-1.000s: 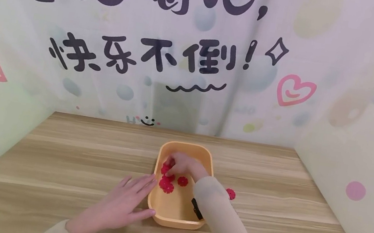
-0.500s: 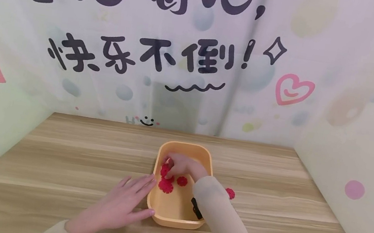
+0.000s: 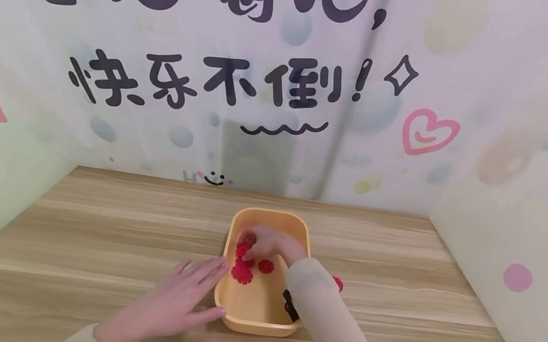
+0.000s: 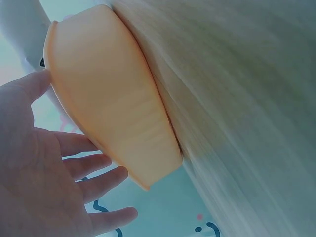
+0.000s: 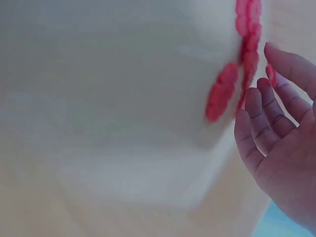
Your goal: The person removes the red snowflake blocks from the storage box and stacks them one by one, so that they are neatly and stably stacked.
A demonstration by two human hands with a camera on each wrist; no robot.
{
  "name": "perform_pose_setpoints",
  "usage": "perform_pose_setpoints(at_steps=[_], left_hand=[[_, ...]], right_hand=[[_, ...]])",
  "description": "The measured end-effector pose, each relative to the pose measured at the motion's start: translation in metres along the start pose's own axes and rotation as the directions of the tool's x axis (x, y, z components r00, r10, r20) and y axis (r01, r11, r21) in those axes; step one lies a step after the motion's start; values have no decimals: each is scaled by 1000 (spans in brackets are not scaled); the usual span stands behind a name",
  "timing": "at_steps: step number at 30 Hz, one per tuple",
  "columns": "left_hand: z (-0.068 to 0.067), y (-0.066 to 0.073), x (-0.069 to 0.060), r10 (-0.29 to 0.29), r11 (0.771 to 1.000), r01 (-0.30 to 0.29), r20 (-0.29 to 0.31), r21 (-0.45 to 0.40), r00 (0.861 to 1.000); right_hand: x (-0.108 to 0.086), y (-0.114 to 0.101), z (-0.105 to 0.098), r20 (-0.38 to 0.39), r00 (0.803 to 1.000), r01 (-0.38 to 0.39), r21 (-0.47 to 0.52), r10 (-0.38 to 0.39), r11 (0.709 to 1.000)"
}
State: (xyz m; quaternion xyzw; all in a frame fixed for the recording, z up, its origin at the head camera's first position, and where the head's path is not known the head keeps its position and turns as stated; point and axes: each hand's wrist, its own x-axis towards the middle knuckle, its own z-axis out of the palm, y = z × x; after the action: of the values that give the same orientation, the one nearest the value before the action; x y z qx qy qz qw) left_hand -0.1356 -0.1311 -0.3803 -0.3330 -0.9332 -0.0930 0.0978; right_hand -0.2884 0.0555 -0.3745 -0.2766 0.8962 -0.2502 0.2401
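An orange-yellow plastic tub [image 3: 253, 326] stands on the table. My left hand [image 3: 175, 298] lies against its left rim with straight, spread fingers; in the left wrist view the thumb and fingertips touch the tub's edge [image 4: 113, 98]. Inside the tub, at its far left, my right hand [image 3: 271, 243] bends over several red flower-shaped discs [image 3: 241, 274]. In the right wrist view, a small red disc [image 5: 271, 75] shows between that hand's thumb and index finger, beside a row of other discs [image 5: 251, 54]. One disc [image 3: 266, 266] lies apart on the tub floor.
Another red disc [image 3: 338, 283] lies on the wooden table [image 3: 387, 341] outside the tub, partly behind the right sleeve [image 3: 332, 315]. A small black object [image 3: 290, 306] sits beside that sleeve. A printed curtain [image 3: 275, 159] stands behind the table.
My right hand stays over the discs with small finger movements, and the nearest discs at the tub's left have shifted to overlap more. My left hand keeps its place on the rim.
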Motion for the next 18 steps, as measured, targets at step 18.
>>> perform_pose_setpoints(at_steps=[18], left_hand=[[-4,1,1,-1,1000,1,7,-13,1000]], right_hand=[[-27,-17,-48,-141,980,128,-89,-139,988]])
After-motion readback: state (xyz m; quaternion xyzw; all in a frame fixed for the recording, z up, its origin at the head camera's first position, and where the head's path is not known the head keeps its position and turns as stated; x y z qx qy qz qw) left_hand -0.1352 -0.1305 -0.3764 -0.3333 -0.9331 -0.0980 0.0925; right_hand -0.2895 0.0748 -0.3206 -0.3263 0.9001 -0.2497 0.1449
